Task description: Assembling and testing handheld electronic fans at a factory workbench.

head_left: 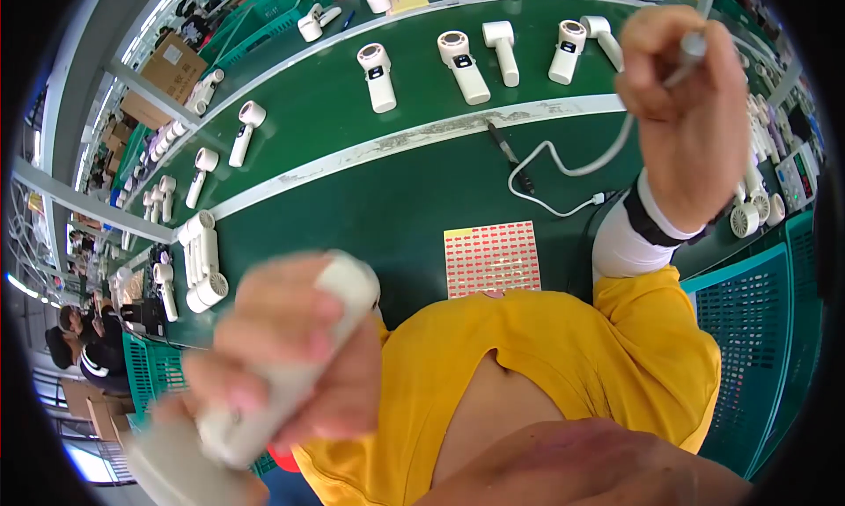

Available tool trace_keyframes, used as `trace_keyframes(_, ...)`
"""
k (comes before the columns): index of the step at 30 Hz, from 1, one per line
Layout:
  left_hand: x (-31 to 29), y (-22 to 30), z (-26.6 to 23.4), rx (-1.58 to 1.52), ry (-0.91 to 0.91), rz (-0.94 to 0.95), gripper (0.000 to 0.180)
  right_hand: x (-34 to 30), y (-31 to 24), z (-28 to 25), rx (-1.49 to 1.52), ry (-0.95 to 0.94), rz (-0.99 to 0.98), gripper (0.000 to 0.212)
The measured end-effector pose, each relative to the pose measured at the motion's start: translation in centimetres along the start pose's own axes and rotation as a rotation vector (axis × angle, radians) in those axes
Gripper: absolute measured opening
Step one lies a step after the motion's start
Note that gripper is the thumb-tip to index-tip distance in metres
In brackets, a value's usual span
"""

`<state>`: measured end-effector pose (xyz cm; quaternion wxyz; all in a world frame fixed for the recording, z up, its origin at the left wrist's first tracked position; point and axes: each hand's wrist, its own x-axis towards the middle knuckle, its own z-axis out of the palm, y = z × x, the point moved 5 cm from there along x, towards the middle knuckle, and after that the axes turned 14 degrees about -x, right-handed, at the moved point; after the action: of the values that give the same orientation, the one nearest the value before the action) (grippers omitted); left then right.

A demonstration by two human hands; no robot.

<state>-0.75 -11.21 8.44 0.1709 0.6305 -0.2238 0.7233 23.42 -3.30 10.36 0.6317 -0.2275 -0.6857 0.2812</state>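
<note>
My left hand (290,348) is wrapped round the handle of a white handheld fan (299,378), close to the camera at the lower left and smeared by motion. The fan's round head (180,466) points to the lower left. My right hand (682,110) is raised at the upper right, its fingers curled round a thin pale rod-like piece with a grey end (694,45); what kind of thing it is, I cannot tell. A white cable (581,167) runs from behind that hand down to the green table.
A sheet of red stickers (493,260) lies before me, with a dark pen-like tool (510,158) beyond it. Several white fans (378,79) lie along the green belt (308,119) behind a white strip. More fans (202,260) sit at left. A teal crate (744,348) stands at right.
</note>
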Motion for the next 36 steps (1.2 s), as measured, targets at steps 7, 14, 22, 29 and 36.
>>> trace_keyframes(7,2.1,2.1,0.3,0.183,0.080,-0.108,0.046,-0.7,-3.1,-1.4,0.018,0.059,-0.002,0.029)
trace_keyframes(14,2.6,1.4,-1.2,-0.206,0.122,-0.355,0.048,-0.5,-2.1,0.3,-0.289,0.118,0.019,0.018)
trace_keyframes(22,-1.4,-6.5,-0.7,-0.146,0.427,-1.100,0.041,0.0,0.6,5.0,-0.352,-0.266,-0.045,0.016)
trace_keyframes(29,-1.8,-7.5,-0.3,-0.329,0.264,-1.236,0.041,-0.3,0.2,7.1,-0.201,-0.350,-0.038,0.017)
trace_keyframes(36,-1.7,-7.3,-0.3,-0.376,0.368,-1.179,0.044,-0.3,0.5,6.9,-0.377,-0.536,-0.021,0.019)
